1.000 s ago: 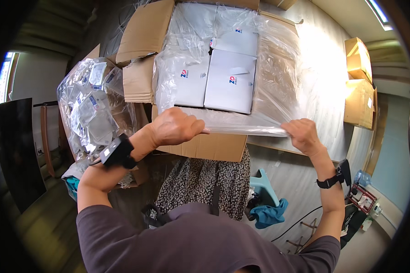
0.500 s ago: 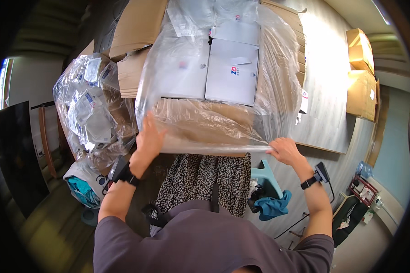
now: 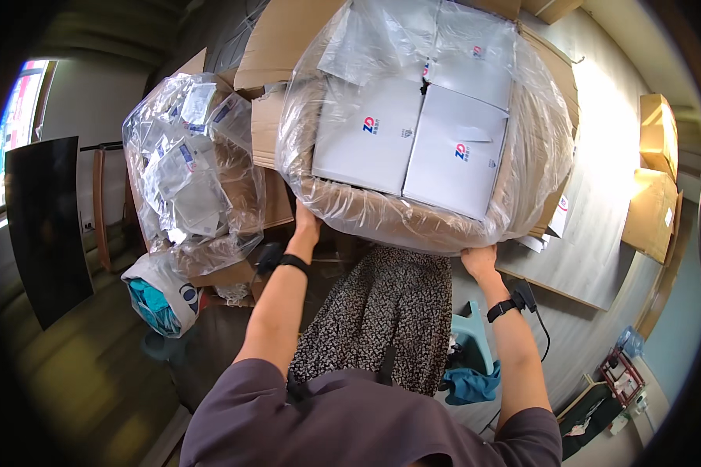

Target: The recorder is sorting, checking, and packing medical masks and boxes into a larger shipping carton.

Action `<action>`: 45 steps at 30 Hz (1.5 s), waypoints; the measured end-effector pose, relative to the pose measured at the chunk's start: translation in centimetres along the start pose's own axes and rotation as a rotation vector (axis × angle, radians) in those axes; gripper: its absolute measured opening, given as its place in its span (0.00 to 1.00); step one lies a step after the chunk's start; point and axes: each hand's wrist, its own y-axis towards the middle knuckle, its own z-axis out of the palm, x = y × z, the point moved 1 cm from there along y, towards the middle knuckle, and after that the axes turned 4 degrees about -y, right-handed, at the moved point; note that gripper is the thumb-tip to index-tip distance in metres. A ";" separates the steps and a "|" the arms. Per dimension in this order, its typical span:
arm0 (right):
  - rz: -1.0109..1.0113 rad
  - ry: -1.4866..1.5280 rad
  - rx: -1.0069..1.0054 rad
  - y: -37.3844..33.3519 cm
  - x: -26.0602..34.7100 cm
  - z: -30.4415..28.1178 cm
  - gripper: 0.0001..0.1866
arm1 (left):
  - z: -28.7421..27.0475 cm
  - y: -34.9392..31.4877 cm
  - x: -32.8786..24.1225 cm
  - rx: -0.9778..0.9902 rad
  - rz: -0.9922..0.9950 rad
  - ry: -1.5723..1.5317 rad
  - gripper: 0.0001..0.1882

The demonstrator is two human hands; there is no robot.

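Note:
A large open cardboard box [image 3: 409, 208] in front of me holds several flat white boxes [image 3: 453, 148]. A clear plastic liner [image 3: 541, 148] lies folded outward over its rim and hangs down the near side. At the near left corner my left hand [image 3: 307, 222] reaches up against the box's side, its fingers hidden behind the liner and cardboard. Under the near right corner, my right hand [image 3: 479, 258] is closed on the hanging edge of the plastic, fingertips partly covered by it.
Left of the box stands another carton with a clear bag of small packets [image 3: 187, 179]. A white bag with teal cloth [image 3: 160, 300] sits below it. A light blue stool [image 3: 473, 331] with a blue cloth is by my right arm. Cartons [image 3: 650, 210] are stacked at the far right.
The liner's near edge, stretched toward me before, is now folded down over the box rim, uncovering more white boxes. My left hand went lower, behind the plastic. The view has turned.

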 end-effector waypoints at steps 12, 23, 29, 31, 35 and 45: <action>0.077 -0.148 -0.068 3.4 -2.3 -1.1 0.36 | 1.9 4.6 3.4 -0.012 -0.063 -0.303 0.27; -0.257 0.732 0.954 -0.7 7.5 -22.5 0.17 | 10.0 -9.5 -15.9 0.358 -0.277 1.223 0.16; 0.198 1.464 -0.183 20.3 6.2 -23.3 0.53 | 24.7 -0.3 -9.0 0.355 -0.341 -0.059 0.31; 0.294 1.687 -0.240 26.7 4.6 -25.4 0.55 | 28.3 3.9 -8.2 0.385 -0.398 -0.449 0.38; -0.005 2.141 -0.198 32.8 -0.5 -29.6 0.21 | 34.5 5.6 -7.3 0.064 -0.394 -0.527 0.34; -0.079 1.660 -0.514 29.3 -4.4 -39.0 0.16 | 29.3 6.5 -13.4 0.035 0.109 0.219 0.23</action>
